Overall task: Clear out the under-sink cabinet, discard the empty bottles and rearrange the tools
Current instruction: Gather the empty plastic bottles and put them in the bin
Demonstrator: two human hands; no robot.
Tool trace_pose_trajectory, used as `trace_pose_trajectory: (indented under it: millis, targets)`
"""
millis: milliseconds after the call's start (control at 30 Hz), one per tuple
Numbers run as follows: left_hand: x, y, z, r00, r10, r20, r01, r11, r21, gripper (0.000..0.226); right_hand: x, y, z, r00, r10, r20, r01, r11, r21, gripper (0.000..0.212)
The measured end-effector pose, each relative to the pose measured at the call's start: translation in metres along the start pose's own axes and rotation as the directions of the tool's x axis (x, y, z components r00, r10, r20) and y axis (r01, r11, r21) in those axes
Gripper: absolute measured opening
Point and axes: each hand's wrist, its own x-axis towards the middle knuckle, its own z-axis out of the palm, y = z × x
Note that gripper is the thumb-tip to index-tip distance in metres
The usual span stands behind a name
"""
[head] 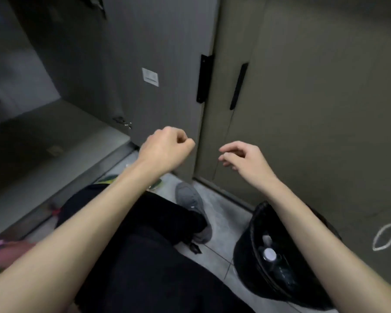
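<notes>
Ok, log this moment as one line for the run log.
left hand: fist, empty | right hand: loose, empty | left door: open | bin: bottle inside

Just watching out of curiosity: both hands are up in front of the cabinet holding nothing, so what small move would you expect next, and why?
Probably the left hand reaches left into the open cabinet for another item. Both it and the right hand are empty, and the black bin already holds a bottle.

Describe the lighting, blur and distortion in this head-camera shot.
Head view: dim and grey, darkest inside the open cabinet; soft motion blur on the left hand, the right hand and the door sticker, whose print is unreadable; wide-angle bending tilts the door handles; the bin is nearly black.
</notes>
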Motion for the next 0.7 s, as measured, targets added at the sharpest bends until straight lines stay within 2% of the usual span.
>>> trace_pose_trajectory:
  millis: [100, 233, 367, 467, 533, 600, 700]
  targets:
    - [0.008, -0.046, -0.074, 0.990, -0.078, -0.113, 0.088, 0.992, 0.087, 0.027, 0.044, -0.072, 0.056, 0.983, -0.118, 0.140, 0.127, 0.990, -0.063, 0.021]
    - [-0.001, -0.130, -0.155, 0.944, -0.240, -0.226, 0.267, 0.959, 0.097, 0.026, 0.077, -0.163, 0.147, 0.919, -0.240, 0.312, 0.289, 0.950, -0.119, 0.016]
    - [-0.032, -0.218, -0.195, 0.877, -0.407, -0.253, 0.445, 0.889, 0.111, 0.026, 0.084, -0.217, 0.236, 0.822, -0.233, 0.520, 0.396, 0.890, -0.226, 0.018]
    - [-0.064, -0.277, -0.190, 0.818, -0.532, -0.220, 0.560, 0.823, 0.091, 0.025, 0.081, -0.219, 0.295, 0.765, -0.167, 0.622, 0.471, 0.804, -0.363, 0.023]
    - [-0.084, -0.310, -0.174, 0.763, -0.629, -0.149, 0.643, 0.763, 0.069, 0.023, 0.075, -0.199, 0.327, 0.748, -0.109, 0.655, 0.506, 0.733, -0.456, 0.021]
    - [-0.098, -0.331, -0.152, 0.721, -0.693, -0.027, 0.689, 0.712, 0.134, 0.027, 0.067, -0.164, 0.353, 0.730, -0.040, 0.683, 0.516, 0.687, -0.511, 0.019]
    - [-0.109, -0.349, -0.115, 0.705, -0.704, 0.091, 0.663, 0.698, 0.270, 0.027, 0.052, -0.093, 0.376, 0.698, 0.113, 0.707, 0.461, 0.685, -0.564, 0.025]
